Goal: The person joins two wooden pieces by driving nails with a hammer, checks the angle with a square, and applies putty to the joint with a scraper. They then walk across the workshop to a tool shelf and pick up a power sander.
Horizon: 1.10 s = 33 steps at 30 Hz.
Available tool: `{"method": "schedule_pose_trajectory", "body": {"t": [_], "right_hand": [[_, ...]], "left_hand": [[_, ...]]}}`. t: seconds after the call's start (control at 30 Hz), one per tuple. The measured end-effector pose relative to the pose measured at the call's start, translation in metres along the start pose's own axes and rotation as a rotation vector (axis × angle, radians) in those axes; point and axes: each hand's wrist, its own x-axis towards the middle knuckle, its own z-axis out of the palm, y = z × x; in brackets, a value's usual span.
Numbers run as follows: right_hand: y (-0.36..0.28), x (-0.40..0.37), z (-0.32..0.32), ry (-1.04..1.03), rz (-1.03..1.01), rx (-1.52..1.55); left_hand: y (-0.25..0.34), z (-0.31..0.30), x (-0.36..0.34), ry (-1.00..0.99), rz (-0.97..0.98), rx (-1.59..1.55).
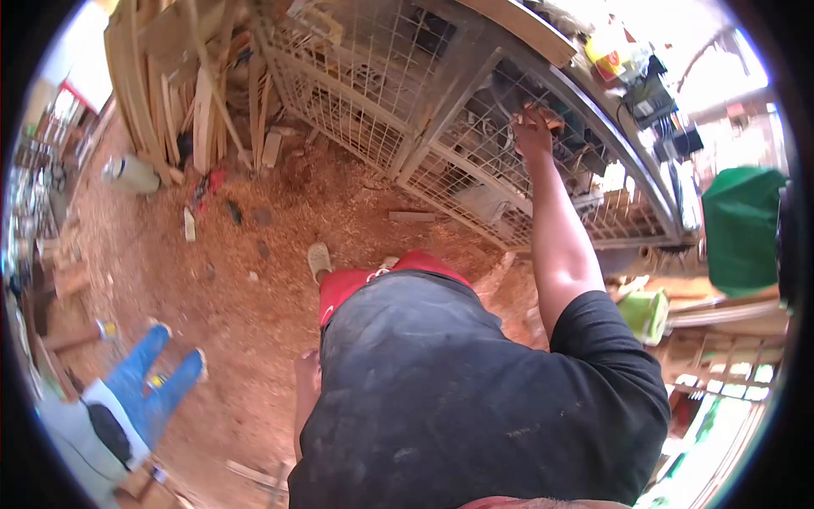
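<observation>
My right hand (534, 136) is stretched out to the wire mesh door (475, 136) of a metal-framed cage. Its fingers are bent closed by the mesh, next to a small orange-brown piece (551, 119); what exactly they grip is too small to make out. Behind the mesh, dark and grey items are stored. My left hand (310, 371) hangs low beside my black shirt, mostly hidden by my body, and its fingers do not show clearly.
Long wooden strips (208, 110) lean at the back left. A pale canister (131, 174) and a short wood block (412, 216) lie on the shavings-covered floor. Another person in blue trousers (161, 365) is at the lower left. A green cover (742, 225) is at right.
</observation>
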Motion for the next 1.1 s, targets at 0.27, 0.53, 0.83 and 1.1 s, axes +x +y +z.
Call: {"method": "schedule_pose_trajectory", "body": {"t": [0.27,0.53,0.83,1.1], "right_hand": [[0.002,-0.181,0.032,0.349,-0.17,-0.392],[0.067,-0.281,0.021,0.572,-0.228,-0.074],[0.075,-0.396,0.018,0.969,-0.086,0.195],[0.303,-0.541,0.205,0.62,1.206,-0.189]], "left_hand": [[0.187,-0.237,0.173,0.12,0.254,0.169],[0.342,-0.267,0.317,-0.206,0.353,0.329],[0.516,-0.143,0.248,-0.673,0.755,1.399],[0.581,-0.126,0.242,-0.401,0.805,1.088]]}}
